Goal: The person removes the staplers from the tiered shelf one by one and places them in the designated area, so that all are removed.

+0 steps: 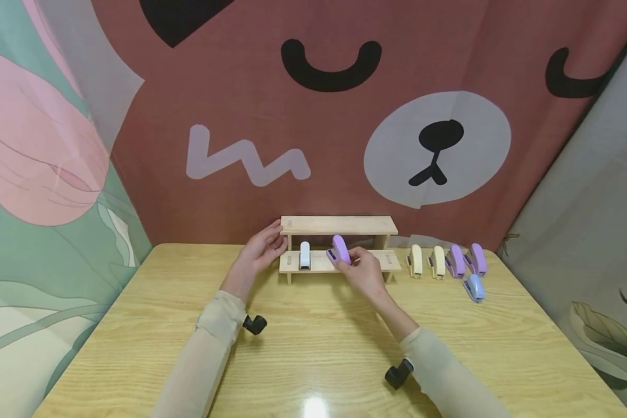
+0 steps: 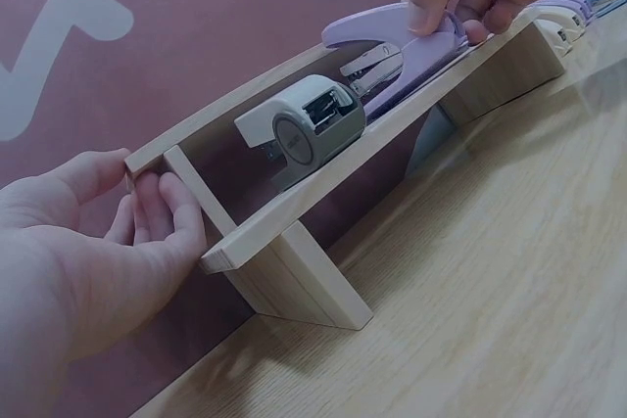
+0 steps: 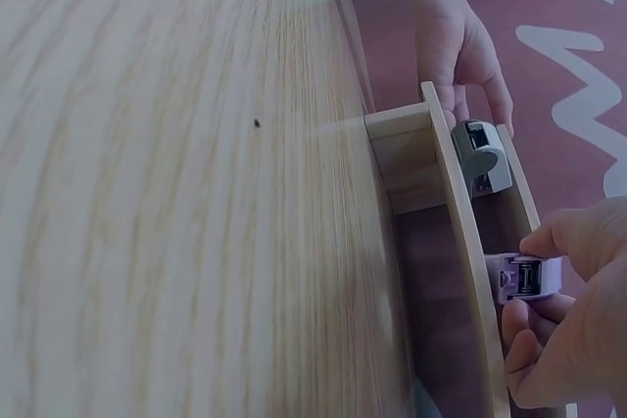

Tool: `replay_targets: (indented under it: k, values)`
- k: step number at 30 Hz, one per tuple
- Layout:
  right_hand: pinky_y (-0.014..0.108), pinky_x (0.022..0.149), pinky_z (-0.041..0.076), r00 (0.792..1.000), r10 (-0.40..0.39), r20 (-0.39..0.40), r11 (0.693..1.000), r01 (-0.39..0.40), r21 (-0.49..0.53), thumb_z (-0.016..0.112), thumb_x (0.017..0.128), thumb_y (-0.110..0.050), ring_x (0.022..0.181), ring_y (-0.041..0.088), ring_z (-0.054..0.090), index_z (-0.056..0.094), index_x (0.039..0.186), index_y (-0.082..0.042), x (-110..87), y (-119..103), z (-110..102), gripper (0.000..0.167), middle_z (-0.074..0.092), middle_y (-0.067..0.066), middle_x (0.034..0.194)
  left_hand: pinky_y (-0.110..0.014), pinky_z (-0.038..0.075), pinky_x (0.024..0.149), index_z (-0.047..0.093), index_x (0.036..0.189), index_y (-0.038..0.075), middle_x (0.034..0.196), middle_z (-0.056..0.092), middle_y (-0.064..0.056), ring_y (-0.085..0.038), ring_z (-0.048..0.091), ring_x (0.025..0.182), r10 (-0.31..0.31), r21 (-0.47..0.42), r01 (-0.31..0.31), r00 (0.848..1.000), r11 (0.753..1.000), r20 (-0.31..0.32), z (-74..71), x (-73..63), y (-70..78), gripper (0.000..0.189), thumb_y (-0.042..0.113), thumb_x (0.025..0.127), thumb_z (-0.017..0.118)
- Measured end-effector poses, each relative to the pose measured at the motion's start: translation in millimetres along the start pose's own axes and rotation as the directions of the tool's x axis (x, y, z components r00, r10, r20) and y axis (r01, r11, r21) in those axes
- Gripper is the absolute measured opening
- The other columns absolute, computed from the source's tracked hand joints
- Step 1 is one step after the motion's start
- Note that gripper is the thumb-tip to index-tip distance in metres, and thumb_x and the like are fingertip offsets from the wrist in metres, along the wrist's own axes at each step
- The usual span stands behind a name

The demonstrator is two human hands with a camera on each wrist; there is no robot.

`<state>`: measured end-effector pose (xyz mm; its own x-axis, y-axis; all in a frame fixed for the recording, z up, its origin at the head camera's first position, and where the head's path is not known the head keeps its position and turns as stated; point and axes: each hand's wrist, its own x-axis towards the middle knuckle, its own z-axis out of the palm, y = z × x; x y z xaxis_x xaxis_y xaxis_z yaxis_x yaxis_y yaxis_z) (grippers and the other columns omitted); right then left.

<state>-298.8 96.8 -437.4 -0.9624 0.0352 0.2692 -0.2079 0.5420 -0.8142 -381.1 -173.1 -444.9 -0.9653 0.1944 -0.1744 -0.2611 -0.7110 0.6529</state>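
A small two-tier wooden shelf (image 1: 339, 224) stands at the back of the table. My left hand (image 1: 263, 248) grips its left end; in the left wrist view, thumb and curled fingers (image 2: 176, 208) hold the upper board's corner. My right hand (image 1: 364, 271) pinches a purple stapler (image 1: 339, 249) at the middle of the lower board. This stapler (image 2: 411, 51) has its handle raised at the far end and its base at the board. To its left a white-and-grey stapler (image 1: 305, 255) sits upright on the lower board. The right wrist view shows thumb and fingers on either side of the purple stapler (image 3: 524, 278).
Right of the shelf, two cream staplers (image 1: 415, 261) and two purple staplers (image 1: 455, 261) stand in a row on the wooden table (image 1: 313, 348). A blue stapler (image 1: 474, 288) stands in front of them. A bear-printed curtain (image 1: 339, 139) hangs right behind the shelf.
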Motion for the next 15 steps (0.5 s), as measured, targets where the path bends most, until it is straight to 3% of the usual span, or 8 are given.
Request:
replay_targets:
  k: [15]
  values:
    - [0.029,0.063,0.051,1.0,0.006,-0.025,1.0,-0.006,0.001,0.078,0.087,-0.012,0.076,0.023,0.061,0.07,0.101,0.004,-4.5,-2,-13,0.023,0.067,0.011,0.086,-0.029,0.048,0.098,0.045,0.151,0.011,0.12,0.051,-0.009,-0.016,0.052,0.101,0.001,0.0,-0.001,1.0,1.0,0.008,-1.1,-0.3,1.2,0.05,0.002,0.104,0.057]
